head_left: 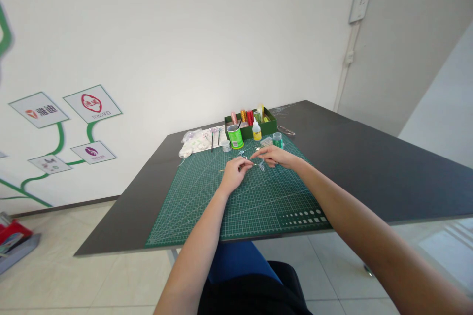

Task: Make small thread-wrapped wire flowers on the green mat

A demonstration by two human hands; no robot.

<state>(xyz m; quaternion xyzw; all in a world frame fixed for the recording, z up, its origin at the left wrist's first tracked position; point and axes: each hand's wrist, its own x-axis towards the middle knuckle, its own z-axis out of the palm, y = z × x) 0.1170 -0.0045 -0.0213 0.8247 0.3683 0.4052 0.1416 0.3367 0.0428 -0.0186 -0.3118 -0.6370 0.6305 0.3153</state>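
My left hand [235,173] is closed in a pinch over the cutting mat [199,197]. It holds a thin stick [221,171], whose tan end sticks out to the left; a small tip shows by the fingertips. My right hand [278,156] is just to the right, its index finger stretched towards the left fingertips and its other fingers partly curled. Below the right fingers is a small translucent bluish petal-like piece [261,166], close to the tip of the stick. Whether the right hand touches it I cannot tell. A similar pale blue piece [241,152] lies just beyond my hands.
Behind my hands stand a green tin can [235,138], a yellow-labelled glue bottle [256,130], a jar with green contents [277,140] and a small round container [226,145]. A green box [271,125] holds colourful spools. Thin brushes [212,141] lie on white paper [199,143]; metal pliers [286,131] lie right.
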